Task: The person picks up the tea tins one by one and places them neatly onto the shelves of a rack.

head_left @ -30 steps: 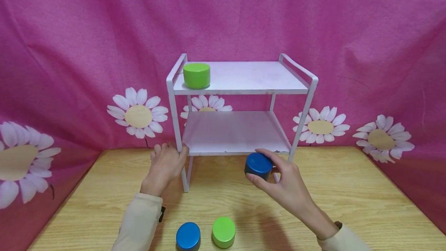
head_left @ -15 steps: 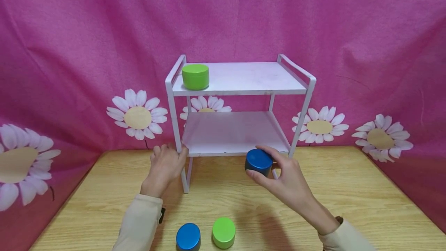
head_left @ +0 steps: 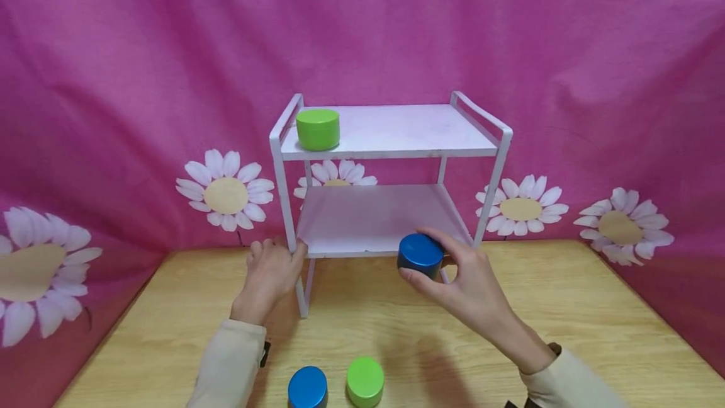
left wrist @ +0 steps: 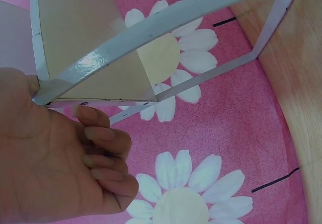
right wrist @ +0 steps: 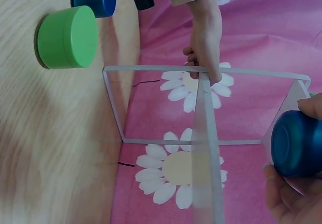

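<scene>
My right hand (head_left: 472, 285) holds a round blue lidded tin (head_left: 420, 255) between thumb and fingers, raised in front of the white two-tier shelf rack (head_left: 391, 155). The same blue tin (right wrist: 296, 143) shows its base in the right wrist view. At the rack's front left post, my left hand (head_left: 269, 276) grips the frame by the lower shelf. Its thumb lies on the post while the fingers (left wrist: 108, 138) curl below, as the left wrist view shows. A green tin (head_left: 318, 130) stands on the top shelf's left end.
Another blue tin (head_left: 308, 388) and a second green tin (head_left: 365, 383) stand side by side on the wooden table (head_left: 187, 307), near the front edge of view. Behind the rack hangs a pink cloth (head_left: 368, 30) printed with white flowers.
My right hand has raised the blue tin slightly, up to the lower shelf's front edge. The left hand keeps its hold on the post. The head view has tilted a little.
</scene>
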`<state>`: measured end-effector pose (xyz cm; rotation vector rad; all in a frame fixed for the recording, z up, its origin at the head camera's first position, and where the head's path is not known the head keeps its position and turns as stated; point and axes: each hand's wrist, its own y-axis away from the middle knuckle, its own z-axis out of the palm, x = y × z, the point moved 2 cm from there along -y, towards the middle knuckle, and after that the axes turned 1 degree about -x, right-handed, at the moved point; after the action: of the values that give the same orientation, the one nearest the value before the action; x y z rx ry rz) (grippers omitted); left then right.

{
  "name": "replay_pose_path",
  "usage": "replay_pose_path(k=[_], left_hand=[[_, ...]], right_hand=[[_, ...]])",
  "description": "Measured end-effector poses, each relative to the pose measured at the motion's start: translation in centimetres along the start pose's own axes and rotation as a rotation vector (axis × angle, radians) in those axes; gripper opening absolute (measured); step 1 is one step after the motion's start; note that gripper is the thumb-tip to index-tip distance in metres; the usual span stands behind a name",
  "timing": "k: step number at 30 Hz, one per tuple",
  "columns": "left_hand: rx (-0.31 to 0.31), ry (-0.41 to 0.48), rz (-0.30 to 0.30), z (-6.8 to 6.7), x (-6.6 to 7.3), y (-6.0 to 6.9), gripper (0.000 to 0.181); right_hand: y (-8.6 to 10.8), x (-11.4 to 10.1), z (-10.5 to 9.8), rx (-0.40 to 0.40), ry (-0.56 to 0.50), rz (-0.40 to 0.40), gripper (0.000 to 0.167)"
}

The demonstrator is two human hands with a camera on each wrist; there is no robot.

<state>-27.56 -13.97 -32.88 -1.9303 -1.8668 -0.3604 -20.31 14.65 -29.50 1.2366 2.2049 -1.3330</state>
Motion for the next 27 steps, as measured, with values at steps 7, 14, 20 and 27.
replay_pose_path(k=[7, 14, 20, 27], left_hand=[[0.019, -0.016, 0.007, 0.2, 0.4, -0.4, 0.053], [0.024, -0.022, -0.002, 0.2, 0.3, -0.3, 0.054], [0.009, -0.019, -0.012, 0.2, 0.0, -0.1, 0.054], [0.020, -0.020, -0.005, 0.2, -0.1, -0.2, 0.054]], right_hand=[[-0.7, -0.8, -0.9, 0.025, 0.026, -0.050, 0.056], [-1.7, -1.8, -1.5, 0.027, 0.044, -0.066, 0.056], [-2.5, -2.6, -1.7, 0.025, 0.050, -0.077, 0.057], [-3.0, -3.5, -2.0, -0.007, 0.015, -0.057, 0.053]])
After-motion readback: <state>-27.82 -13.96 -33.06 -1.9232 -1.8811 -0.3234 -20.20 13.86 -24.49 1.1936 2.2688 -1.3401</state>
